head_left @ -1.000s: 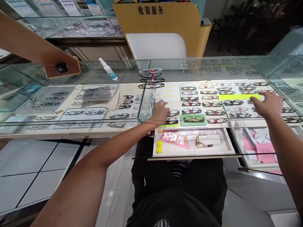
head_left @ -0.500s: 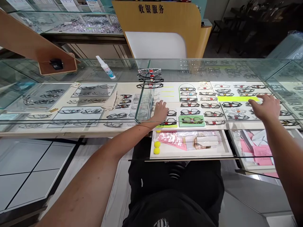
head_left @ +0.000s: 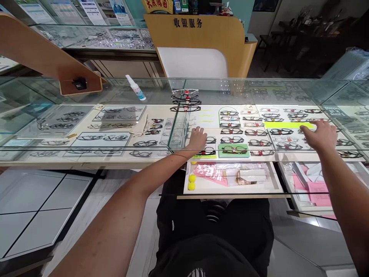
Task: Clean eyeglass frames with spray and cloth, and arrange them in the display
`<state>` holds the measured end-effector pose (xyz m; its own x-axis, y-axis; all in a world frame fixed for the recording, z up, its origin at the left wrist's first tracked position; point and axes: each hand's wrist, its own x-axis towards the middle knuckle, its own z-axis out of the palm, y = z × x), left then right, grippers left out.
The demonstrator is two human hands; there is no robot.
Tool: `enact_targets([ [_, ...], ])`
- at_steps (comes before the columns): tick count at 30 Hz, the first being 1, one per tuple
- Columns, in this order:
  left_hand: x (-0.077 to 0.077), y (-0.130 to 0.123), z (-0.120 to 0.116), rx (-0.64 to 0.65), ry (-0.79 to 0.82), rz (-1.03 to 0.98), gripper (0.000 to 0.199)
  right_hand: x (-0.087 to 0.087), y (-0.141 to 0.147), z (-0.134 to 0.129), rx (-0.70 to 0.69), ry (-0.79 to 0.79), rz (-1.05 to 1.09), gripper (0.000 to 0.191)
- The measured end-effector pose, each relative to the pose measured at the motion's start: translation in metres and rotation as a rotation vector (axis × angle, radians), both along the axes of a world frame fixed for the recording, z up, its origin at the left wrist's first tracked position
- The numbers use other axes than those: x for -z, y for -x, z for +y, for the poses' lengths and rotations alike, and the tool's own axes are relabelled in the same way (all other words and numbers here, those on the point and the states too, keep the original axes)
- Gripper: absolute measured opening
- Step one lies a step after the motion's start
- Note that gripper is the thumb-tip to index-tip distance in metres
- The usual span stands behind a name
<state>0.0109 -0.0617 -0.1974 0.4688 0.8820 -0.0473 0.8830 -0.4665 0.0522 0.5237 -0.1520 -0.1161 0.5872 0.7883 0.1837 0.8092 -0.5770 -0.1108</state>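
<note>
My left hand (head_left: pixel 197 139) rests over the glass counter beside the column of spectacles at the middle, fingers a little apart and nothing visible in it. My right hand (head_left: pixel 320 134) is over the right part of the case, thumb spread from the fingers and holding nothing, near the yellow-green strip (head_left: pixel 288 125). Rows of spectacles (head_left: pixel 256 132) with red tags lie between the hands. One pair sits on a green card (head_left: pixel 233 151). Several stacked spectacles (head_left: pixel 186 102) stand beyond my left hand, close to an upright glass panel (head_left: pixel 176 115).
A spray bottle (head_left: pixel 136 88) lies at the back left. Two open drawers (head_left: pixel 276 186) with pink papers and plastic bags jut out below the counter (head_left: pixel 115 165). A wooden frame (head_left: pixel 43 57) crosses the upper left; a wooden cashier desk (head_left: pixel 198 32) stands beyond.
The view has tilted up slightly, so the counter and its items sit lower and more of the desk top shows. Both hands stay over nearly the same spots.
</note>
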Motion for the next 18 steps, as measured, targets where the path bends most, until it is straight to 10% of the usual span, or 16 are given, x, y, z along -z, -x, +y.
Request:
enact_targets([
  [5, -0.045, 0.013, -0.051, 0.068, 0.298, -0.036, 0.021, 0.002, -0.003, 0.001, 0.006, 0.015, 0.011, 0.079],
  [11, -0.122, 0.073, -0.126, 0.438, 0.925, -0.310, 0.042, 0.003, -0.006, 0.000, 0.001, 0.009, 0.021, 0.083],
  [15, -0.163, 0.112, -0.136, 0.318, 0.750, -0.526, 0.039, 0.005, -0.004, 0.000, 0.009, 0.007, -0.007, 0.080],
  [18, -0.163, 0.143, -0.114, 0.075, 0.379, -0.522, 0.043, 0.004, -0.003, 0.001, 0.010, 0.020, -0.031, 0.077],
])
